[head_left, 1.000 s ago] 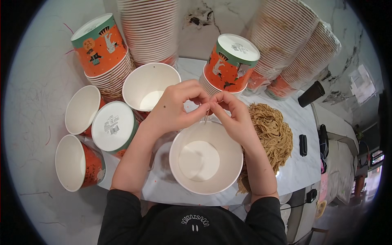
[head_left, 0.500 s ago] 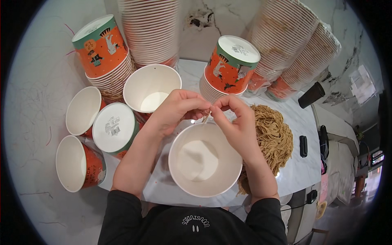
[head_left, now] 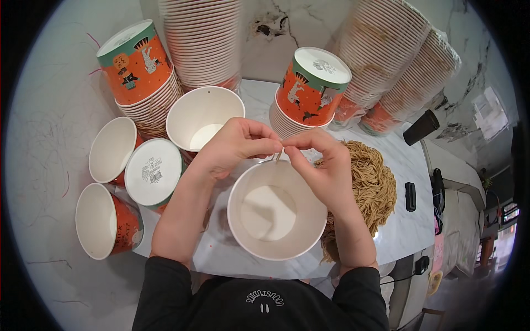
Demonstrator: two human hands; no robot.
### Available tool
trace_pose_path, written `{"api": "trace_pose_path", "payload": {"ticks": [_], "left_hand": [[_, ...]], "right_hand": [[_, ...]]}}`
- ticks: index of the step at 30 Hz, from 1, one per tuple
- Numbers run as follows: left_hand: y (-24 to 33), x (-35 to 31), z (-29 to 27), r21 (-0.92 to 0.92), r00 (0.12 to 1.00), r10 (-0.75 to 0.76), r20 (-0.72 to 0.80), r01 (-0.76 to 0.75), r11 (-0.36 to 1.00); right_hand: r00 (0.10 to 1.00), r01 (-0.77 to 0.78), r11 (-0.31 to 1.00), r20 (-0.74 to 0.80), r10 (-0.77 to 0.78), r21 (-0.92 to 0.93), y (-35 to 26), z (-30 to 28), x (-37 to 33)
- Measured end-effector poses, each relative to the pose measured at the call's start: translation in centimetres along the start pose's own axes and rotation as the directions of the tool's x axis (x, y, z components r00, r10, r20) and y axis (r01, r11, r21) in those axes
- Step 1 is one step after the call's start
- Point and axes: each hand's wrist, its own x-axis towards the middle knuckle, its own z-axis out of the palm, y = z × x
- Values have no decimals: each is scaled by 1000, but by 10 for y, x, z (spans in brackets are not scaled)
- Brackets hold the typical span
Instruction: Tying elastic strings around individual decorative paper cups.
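Note:
A white-lined paper bucket (head_left: 309, 229) stands mouth-up in front of me, its inside bare. Over its far rim, my left hand (head_left: 234, 146) and my right hand (head_left: 326, 165) meet fingertip to fingertip. Both pinch a thin tan cord (head_left: 279, 154), whose short strands hang at the rim; its exact attachment is hidden by the fingers. Right of my right forearm lies a big heap of tan cords (head_left: 371, 187).
Several orange-and-green paper buckets (head_left: 154, 171) lie or stand at left. Inverted bucket stacks rise at far left (head_left: 132, 66) and far centre (head_left: 309, 91). Plastic-wrapped stacks (head_left: 386, 49) lean at far right, near a black cup (head_left: 421, 128) and a small black case (head_left: 410, 197).
The bucket in front has shifted slightly away from me and tipped a little. My fingertips have moved slightly on the cord, still pinched together.

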Motion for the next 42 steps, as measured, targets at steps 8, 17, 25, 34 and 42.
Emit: {"api": "trace_pose_path", "payload": {"ticks": [8,17,25,34,42], "left_hand": [[0,-1,7,20,1000,15,3,-15,1000],[6,-4,5,-66,999,-21,-42,18,998],[8,-6,5,22,999,10,49,-11,1000],[8,-7,5,32,999,9,41,-10,999],[9,-5,-1,43,1000,13,26,-14,999]], "right_hand": [[980,-200,972,0,201,125,4,0,0],[993,-95,995,-70,95,11,3,1,0],[994,-81,997,-70,81,9,3,3,1],[997,-60,997,-53,58,-40,4,3,1],[989,-128,985,88,118,118,16,1,1]]}}
